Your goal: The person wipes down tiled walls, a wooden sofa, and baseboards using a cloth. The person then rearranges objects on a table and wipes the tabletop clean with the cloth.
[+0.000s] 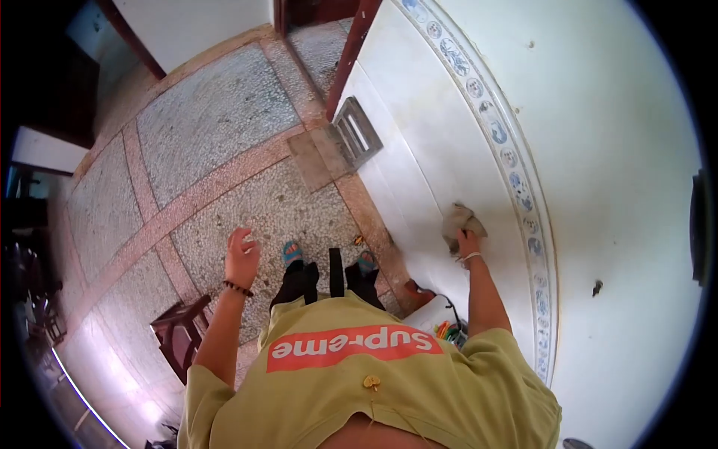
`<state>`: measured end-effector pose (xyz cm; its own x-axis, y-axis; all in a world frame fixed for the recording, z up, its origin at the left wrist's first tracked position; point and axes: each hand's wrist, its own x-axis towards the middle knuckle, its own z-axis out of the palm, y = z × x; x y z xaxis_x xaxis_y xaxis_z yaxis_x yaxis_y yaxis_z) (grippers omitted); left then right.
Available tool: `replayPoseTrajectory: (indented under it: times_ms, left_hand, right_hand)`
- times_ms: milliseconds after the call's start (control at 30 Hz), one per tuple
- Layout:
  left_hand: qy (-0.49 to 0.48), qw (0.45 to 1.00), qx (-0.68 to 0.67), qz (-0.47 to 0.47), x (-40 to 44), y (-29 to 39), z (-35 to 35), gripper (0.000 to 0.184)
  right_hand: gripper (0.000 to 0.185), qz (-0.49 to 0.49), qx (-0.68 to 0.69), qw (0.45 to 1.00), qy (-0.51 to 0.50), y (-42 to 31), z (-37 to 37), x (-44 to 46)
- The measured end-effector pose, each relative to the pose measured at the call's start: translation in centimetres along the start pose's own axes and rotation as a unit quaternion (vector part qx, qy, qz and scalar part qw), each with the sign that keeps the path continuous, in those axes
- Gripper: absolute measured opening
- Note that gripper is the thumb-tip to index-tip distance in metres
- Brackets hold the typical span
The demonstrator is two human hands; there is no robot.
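My right hand (467,244) grips a crumpled grey-beige cloth (461,223) against the white tiled wall (419,179). Part of the cloth bunches out above the fingers. On the other side, my left hand (241,254) hangs in the air over the pebbled floor, its fingers loosely curled and apart with nothing in them. A dark bead bracelet (238,288) circles that wrist.
A wooden stool (182,333) stands near my left forearm. By the wall, a wooden board (318,157) lies beside a slotted frame (357,133). A white container (422,314) with colourful items sits below my right arm. A patterned tile border (497,131) runs along the wall.
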<state>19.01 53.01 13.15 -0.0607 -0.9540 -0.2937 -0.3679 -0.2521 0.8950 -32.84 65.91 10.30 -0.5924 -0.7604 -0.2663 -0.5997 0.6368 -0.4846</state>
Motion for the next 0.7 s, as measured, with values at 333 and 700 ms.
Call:
replayPoseTrajectory:
  times_ms: [333,700]
  left_hand:
    - [0.11,0.991,-0.01,-0.07,-9.2,-0.5,9.1,0.029]
    - [0.077,0.996,-0.031,-0.045,-9.6,3.5,13.2,0.031]
  right_hand:
    - [0.038,-0.097,0.26,0.959,-0.057,-11.2,-0.3,5.2]
    - [0.025,-0.149,0.406,0.899,0.065,-15.4,-9.9,0.9]
